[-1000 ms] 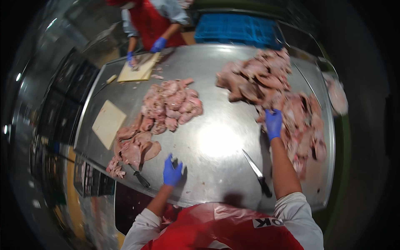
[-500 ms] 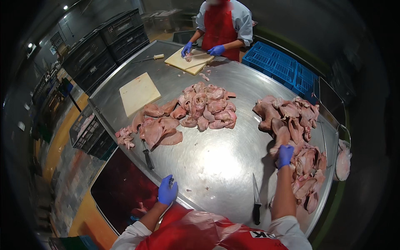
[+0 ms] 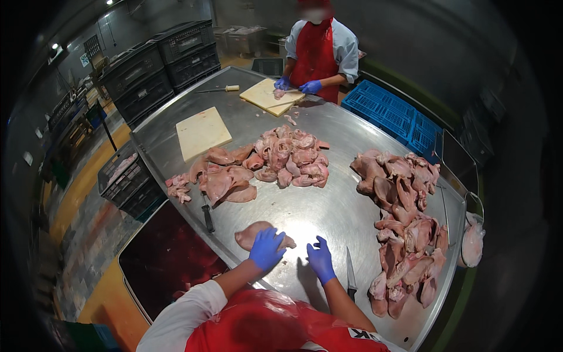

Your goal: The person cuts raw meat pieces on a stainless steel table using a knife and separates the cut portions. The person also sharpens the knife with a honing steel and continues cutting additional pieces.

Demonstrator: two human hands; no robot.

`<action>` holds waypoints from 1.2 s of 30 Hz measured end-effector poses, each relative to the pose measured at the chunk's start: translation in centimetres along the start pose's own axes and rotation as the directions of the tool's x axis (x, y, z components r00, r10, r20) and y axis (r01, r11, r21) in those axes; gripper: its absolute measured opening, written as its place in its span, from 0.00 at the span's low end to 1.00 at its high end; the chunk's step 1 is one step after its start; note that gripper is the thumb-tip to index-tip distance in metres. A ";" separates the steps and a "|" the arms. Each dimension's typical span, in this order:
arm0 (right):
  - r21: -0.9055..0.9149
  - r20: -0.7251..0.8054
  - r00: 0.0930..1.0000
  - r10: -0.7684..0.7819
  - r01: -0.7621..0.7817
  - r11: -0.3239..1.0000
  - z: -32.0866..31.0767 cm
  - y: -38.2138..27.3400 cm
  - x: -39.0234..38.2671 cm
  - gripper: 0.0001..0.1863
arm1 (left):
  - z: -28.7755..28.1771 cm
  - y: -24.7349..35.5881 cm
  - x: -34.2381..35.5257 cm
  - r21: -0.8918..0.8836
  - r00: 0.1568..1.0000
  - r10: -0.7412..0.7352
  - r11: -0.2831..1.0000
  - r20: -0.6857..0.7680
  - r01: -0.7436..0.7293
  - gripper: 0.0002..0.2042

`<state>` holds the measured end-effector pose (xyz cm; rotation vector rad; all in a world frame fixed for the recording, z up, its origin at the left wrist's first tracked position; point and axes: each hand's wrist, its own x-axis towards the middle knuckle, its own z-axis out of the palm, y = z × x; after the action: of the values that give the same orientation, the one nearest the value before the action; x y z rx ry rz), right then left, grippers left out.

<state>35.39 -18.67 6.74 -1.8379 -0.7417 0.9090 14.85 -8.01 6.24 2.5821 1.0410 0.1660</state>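
A flat, pinkish-brown pig ear (image 3: 248, 235) lies on the steel table in front of me. My left hand (image 3: 267, 250), in a blue glove, is over its narrower right end, gripping it against the table; the exact hold is partly hidden. Just right of the ear, my right hand (image 3: 320, 259) is empty, its gloved fingers apart. Beside my right wrist lies a black-handled knife (image 3: 350, 270), blade pointing away from me. On the right side is a large pile of similar ears (image 3: 404, 229). Further off, near the middle, sits another heap of pieces (image 3: 290, 155).
Across the metal table (image 3: 328, 217) a co-worker (image 3: 316, 58) cuts at a white board (image 3: 264, 97). A second board (image 3: 203, 134) and a dark-handled knife (image 3: 207, 218) lie left. Blue crates (image 3: 381, 108) and black crates (image 3: 135, 79) stand beyond. A dark red bin (image 3: 167, 264) adjoins the near-left edge.
My right hand has left the right-hand pile and come to the middle. A pig ear now lies before me, and my left hand has moved right onto it. The view has shifted slightly.
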 end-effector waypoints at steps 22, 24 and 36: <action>-0.346 0.032 0.782 -0.623 0.593 0.727 -11.6 -15.2 -3.4 0.20 | 1.8 -3.3 2.1 0.033 0.926 -0.327 0.945 0.188 0.326 0.47; -0.406 -0.076 0.687 -0.723 0.641 0.652 -11.2 -20.2 -4.5 0.21 | 2.8 -4.1 -0.3 0.091 0.970 -0.244 0.966 0.021 0.241 0.40; -0.517 -0.205 0.968 -0.143 0.017 0.856 -12.2 0.1 -7.1 0.17 | -2.5 -3.3 3.7 -0.098 0.949 -0.307 0.949 -0.070 0.300 0.20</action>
<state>41.69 -30.08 12.30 -2.3111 -0.9656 0.4391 14.84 -2.53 7.28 2.3194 1.4144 0.2380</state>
